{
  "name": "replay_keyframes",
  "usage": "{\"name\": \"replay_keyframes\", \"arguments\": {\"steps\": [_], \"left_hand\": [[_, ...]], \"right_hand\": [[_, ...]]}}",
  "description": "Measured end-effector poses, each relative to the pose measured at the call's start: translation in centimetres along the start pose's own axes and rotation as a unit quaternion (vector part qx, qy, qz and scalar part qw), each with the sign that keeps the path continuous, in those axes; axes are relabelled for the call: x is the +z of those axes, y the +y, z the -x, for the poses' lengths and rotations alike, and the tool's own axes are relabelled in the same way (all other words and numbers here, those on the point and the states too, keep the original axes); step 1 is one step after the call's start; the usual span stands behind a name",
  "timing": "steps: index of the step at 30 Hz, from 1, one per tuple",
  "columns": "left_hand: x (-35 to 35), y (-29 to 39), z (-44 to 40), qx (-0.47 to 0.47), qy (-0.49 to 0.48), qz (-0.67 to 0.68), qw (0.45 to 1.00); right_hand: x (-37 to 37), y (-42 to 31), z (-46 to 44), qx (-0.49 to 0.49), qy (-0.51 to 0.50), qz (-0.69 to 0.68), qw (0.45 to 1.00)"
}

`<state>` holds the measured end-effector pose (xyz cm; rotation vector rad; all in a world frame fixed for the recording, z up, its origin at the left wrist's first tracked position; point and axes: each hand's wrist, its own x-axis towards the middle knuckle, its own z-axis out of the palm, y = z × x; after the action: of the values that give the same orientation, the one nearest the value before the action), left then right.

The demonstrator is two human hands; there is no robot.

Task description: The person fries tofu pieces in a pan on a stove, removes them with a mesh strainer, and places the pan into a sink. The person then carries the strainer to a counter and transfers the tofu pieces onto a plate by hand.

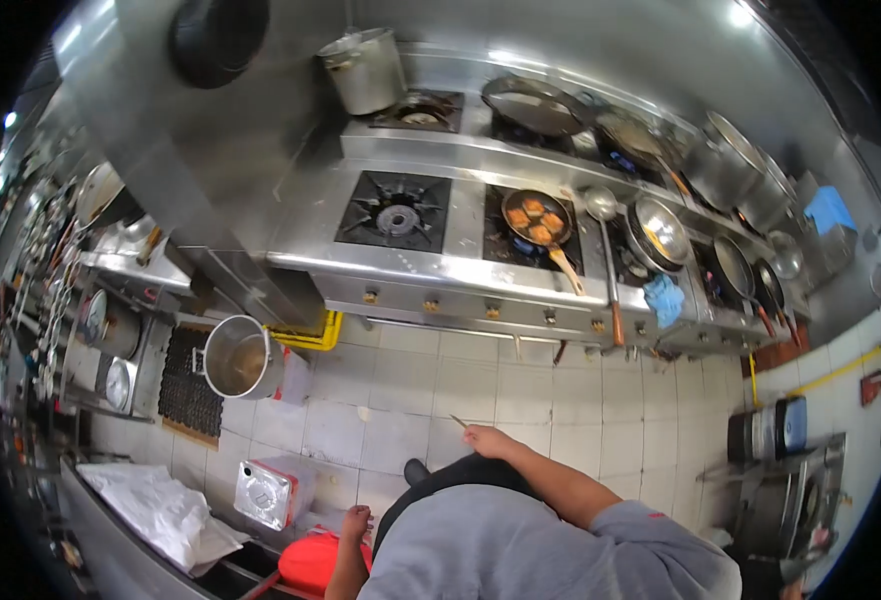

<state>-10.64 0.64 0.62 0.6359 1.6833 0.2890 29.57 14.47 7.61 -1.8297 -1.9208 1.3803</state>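
I have the right hand (488, 440) closed on a thin stick (459, 422), its tip angled out over the tiled floor (390, 375). The left hand (357, 522) hangs between the tin (263, 496) and my body, near a red item (310, 563); I cannot tell its grip. Ahead, a pan (537, 218) with browned pieces (540, 232) sits on a burner (496, 245).

Shiny metal stove counter (305, 240), wooden pan handle (566, 271), glossy pale floor tiles (465, 385), blue cloth (664, 300)
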Motion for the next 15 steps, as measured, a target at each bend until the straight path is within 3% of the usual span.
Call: {"name": "replay_keyframes", "arguments": {"steps": [5,7,8,9,10,12,15], "left_hand": [[-0.8,2.6,-1.2,-0.010,-0.029,-0.022,0.999],[-0.8,3.7,-2.0,0.003,-0.046,-0.044,0.998],[-0.6,4.5,-2.2,0.024,-0.047,-0.065,0.996],[-0.4,5.0,-1.8,0.044,-0.048,-0.085,0.994],[-0.4,4.9,-1.8,0.044,-0.052,-0.089,0.994],[-0.1,5.6,-2.5,0.044,-0.047,-0.048,0.997],[0.9,6.1,-2.4,0.042,-0.056,-0.083,0.994]], "right_hand": [[0.9,1.9,3.8,-0.036,0.073,-0.012,0.997],[-0.3,4.0,5.8,0.102,0.041,-0.067,0.992],[0.0,7.0,6.1,0.119,0.020,-0.060,0.991],[1.2,11.1,6.6,0.038,0.066,0.029,0.997],[-0.2,9.9,8.3,0.160,0.063,-0.021,0.985],[-1.4,11.4,9.7,0.251,-0.025,-0.029,0.967],[-1.2,11.9,12.4,0.253,0.077,-0.143,0.954]]}}
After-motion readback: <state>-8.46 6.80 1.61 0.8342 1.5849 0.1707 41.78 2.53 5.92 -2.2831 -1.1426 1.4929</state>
